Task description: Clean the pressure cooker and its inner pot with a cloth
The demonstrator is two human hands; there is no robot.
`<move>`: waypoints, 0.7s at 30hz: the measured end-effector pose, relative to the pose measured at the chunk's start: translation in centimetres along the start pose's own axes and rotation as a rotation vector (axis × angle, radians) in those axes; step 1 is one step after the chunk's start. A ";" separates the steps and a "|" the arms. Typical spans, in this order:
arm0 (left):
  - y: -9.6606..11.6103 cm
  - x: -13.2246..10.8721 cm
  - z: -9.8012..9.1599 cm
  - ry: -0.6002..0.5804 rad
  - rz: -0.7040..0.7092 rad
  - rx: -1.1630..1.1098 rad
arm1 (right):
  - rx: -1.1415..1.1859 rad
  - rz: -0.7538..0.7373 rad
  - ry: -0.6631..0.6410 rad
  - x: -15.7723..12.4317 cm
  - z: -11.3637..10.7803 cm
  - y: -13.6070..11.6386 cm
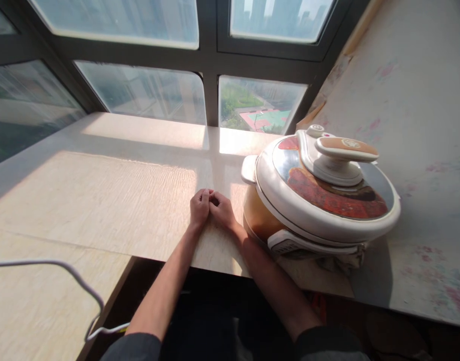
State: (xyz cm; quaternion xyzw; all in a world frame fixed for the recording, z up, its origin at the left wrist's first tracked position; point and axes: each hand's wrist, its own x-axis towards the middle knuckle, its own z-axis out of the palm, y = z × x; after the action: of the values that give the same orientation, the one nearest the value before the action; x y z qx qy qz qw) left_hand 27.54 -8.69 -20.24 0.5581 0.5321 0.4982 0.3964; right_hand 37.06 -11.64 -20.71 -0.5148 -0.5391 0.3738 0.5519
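Loosely clenched, the left hand (200,206) and the right hand (221,209) are held together at the fingertips over the pale counter (140,205); whether anything small is enclosed cannot be told. Just beyond the right hand, on its right side, the cooker (290,213) is set on the counter near the papered wall (425,190). Its rounded tan body is ringed by smooth white plastic, and its domed lid is inlaid with a glossy panel marked in red-brown and topped by an oblong tan handle (346,148). Fine ripples are picked out on the counter by sunlight, and the wall is patterned with faded pink flowers.

The palms are hidden by the curled fingers. Crumpled material (352,261) under the cooker's front is hard to identify. The grey cable (74,273) is cut off at the left edge, its other end lost beside the left forearm. Beneath the counter, shapes are swallowed by shadow.
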 end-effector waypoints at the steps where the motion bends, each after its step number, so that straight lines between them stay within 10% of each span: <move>1: 0.0 0.0 0.0 -0.003 0.003 -0.003 | 0.003 -0.005 -0.003 0.0 0.0 0.0; 21: -0.3 -0.1 0.0 -0.041 0.011 -0.019 | -0.032 -0.017 -0.010 -0.1 -0.1 0.3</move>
State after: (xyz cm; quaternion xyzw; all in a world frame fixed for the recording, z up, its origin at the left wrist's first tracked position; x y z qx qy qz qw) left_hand 27.44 -8.71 -20.52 0.5674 0.5160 0.4940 0.4096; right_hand 37.20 -11.66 -21.03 -0.5170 -0.5523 0.3630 0.5439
